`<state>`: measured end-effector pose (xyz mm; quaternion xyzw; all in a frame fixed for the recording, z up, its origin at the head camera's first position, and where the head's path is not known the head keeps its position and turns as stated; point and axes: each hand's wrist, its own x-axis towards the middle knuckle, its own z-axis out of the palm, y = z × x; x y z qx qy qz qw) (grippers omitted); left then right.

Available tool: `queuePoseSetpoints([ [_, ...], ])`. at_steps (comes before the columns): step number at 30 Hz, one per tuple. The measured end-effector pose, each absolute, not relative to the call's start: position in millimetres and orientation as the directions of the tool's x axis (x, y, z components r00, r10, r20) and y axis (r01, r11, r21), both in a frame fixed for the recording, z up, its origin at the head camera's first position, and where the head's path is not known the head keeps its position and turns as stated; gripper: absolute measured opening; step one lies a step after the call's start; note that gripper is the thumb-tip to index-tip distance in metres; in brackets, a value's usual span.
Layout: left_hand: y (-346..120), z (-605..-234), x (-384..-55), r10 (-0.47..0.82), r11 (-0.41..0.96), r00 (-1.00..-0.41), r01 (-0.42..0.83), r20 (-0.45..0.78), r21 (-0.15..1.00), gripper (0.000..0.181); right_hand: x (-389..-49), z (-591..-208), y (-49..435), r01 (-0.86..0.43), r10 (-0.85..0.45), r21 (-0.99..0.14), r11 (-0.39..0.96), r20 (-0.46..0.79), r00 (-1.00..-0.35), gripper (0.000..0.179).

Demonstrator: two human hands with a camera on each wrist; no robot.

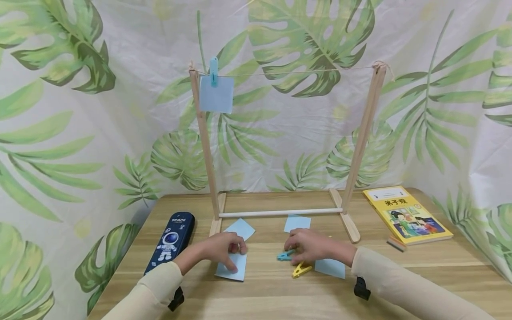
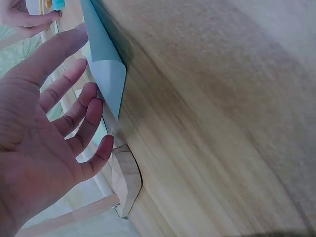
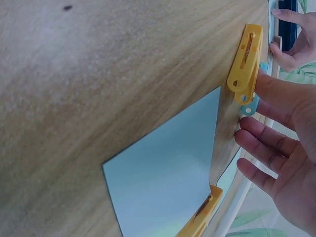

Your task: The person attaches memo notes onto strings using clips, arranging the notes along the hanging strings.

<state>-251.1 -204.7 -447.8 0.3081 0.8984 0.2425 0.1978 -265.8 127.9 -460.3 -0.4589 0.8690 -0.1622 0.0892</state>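
While fingers spread, blue clothespin seemingly touches right grip.

Hands over paper squares, clothespins

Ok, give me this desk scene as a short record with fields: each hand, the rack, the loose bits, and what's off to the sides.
left hand: fingers on a blue paper square, lifting its edge
right hand: open, fingers at a teal clothespin
yellow clothespin: on the table by the right hand
wooden rack: string across the top, one blue square clipped at its left end
sides: pencil case left, yellow book right
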Motion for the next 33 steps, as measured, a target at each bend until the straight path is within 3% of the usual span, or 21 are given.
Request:
queuePoseSetpoints([
  [15, -200, -443, -247, 0.659, 0.662, -0.708, 0.386, -0.254, 0.643, 0.029, -266, -460, 126, -0.786, -0.839, -0.359, 0.504, 0.015, -0.545, 0.028],
  [25, -198, -442, -243, 0.663, 0.666, -0.709, 0.412, -0.24, 0.622, 0.04, -264, -456, 125, -0.765, -0.826, -0.374, 0.525, -0.007, -0.563, 0.026],
  [33, -206, -436, -250, 0.715, 0.604, -0.68, 0.487, -0.161, 0.631, 0.024, -265, -455, 125, -0.748, -0.817, -0.394, 0.534, -0.013, -0.576, 0.019],
])
